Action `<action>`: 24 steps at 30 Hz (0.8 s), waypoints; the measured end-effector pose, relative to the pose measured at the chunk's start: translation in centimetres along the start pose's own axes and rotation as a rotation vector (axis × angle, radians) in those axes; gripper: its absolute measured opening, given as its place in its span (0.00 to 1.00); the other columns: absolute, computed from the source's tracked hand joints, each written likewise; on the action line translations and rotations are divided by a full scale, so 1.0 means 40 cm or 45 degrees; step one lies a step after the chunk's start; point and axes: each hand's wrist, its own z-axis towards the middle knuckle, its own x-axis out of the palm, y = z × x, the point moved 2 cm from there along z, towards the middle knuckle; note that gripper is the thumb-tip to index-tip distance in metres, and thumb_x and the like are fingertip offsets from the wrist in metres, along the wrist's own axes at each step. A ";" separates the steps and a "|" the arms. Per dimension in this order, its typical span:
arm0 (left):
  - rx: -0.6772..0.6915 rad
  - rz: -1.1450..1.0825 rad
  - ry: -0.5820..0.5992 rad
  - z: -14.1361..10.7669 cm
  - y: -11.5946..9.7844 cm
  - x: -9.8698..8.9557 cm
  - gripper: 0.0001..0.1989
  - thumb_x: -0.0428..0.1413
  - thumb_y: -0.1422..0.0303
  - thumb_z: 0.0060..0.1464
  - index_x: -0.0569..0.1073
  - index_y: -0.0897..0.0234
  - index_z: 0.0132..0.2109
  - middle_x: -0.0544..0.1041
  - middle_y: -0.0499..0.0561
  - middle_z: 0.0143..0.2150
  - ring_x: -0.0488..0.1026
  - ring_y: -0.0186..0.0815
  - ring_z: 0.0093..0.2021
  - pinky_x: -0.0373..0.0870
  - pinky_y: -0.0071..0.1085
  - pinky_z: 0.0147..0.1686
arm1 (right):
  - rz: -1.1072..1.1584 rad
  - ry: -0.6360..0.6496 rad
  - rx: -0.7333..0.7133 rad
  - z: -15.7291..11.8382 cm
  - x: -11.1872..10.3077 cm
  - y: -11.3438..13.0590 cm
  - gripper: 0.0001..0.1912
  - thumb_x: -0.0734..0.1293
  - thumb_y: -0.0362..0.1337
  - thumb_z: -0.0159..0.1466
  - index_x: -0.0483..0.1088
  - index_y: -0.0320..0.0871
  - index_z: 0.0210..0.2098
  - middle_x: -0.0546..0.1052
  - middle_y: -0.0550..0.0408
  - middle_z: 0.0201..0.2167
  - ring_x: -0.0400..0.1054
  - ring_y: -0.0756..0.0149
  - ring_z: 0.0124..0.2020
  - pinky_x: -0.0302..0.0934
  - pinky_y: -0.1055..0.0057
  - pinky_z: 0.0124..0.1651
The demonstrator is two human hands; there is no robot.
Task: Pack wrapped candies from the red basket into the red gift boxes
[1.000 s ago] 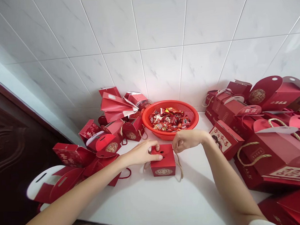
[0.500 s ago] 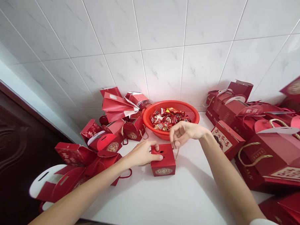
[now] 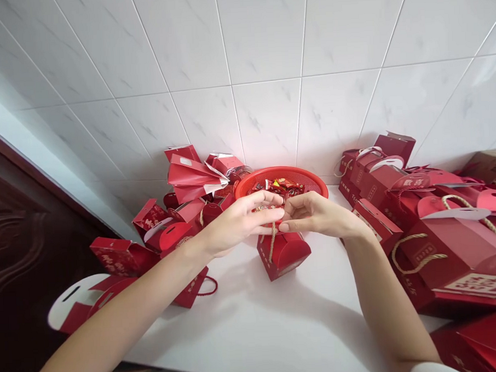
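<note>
A small red gift box [image 3: 284, 254] stands on the white table [image 3: 237, 323], turned at an angle, with a rounded flap on its facing side. One strand of its twisted cord handle [image 3: 272, 245] rises from the box to my fingertips. My left hand [image 3: 243, 222] comes in from the left, its fingers closed at the top of the cord. From the right, my right hand [image 3: 321, 215] meets it there, thumb and fingers pinched together. The fingers hide the top of the cord and of the box.
Behind my hands sits a red plastic basket [image 3: 313, 176] of wrapped candies [image 3: 287, 184]. Several red boxes lie on the left, some with open flaps [image 3: 196, 174]. More red boxes [image 3: 452, 248] are piled at the right. A tiled wall [image 3: 269, 114] closes off the back.
The box has turned, and its flat top with holes no longer shows. My left hand has left the box top and moved up to the cord beside my right hand. The basket is now partly covered.
</note>
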 end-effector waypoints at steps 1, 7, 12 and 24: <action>0.028 -0.060 -0.005 0.004 -0.011 0.011 0.13 0.60 0.63 0.56 0.73 0.63 0.46 0.73 0.53 0.49 0.74 0.41 0.51 0.74 0.44 0.51 | -0.050 -0.045 0.015 -0.007 0.001 0.006 0.19 0.72 0.50 0.58 0.73 0.38 0.32 0.73 0.55 0.28 0.64 0.71 0.29 0.57 0.74 0.30; 0.106 -0.161 -0.036 0.044 -0.033 0.065 0.09 0.57 0.66 0.58 0.73 0.63 0.45 0.72 0.54 0.52 0.73 0.42 0.51 0.74 0.45 0.49 | -0.262 -0.260 0.044 -0.035 0.003 0.019 0.16 0.71 0.46 0.59 0.69 0.40 0.25 0.67 0.59 0.22 0.59 0.72 0.26 0.54 0.72 0.29; 0.159 -0.084 0.033 0.060 -0.040 0.075 0.11 0.57 0.66 0.57 0.72 0.64 0.47 0.74 0.54 0.47 0.73 0.42 0.50 0.75 0.43 0.48 | -0.172 -0.338 -0.047 -0.041 -0.007 0.023 0.13 0.72 0.44 0.58 0.72 0.40 0.31 0.72 0.56 0.28 0.64 0.68 0.31 0.58 0.72 0.32; 0.442 0.822 -0.394 0.044 0.030 0.044 0.28 0.64 0.60 0.50 0.67 0.57 0.57 0.71 0.54 0.57 0.71 0.44 0.53 0.72 0.42 0.51 | 0.243 -0.727 -0.170 -0.028 -0.019 0.060 0.14 0.72 0.45 0.56 0.70 0.40 0.29 0.76 0.54 0.29 0.69 0.69 0.30 0.64 0.73 0.33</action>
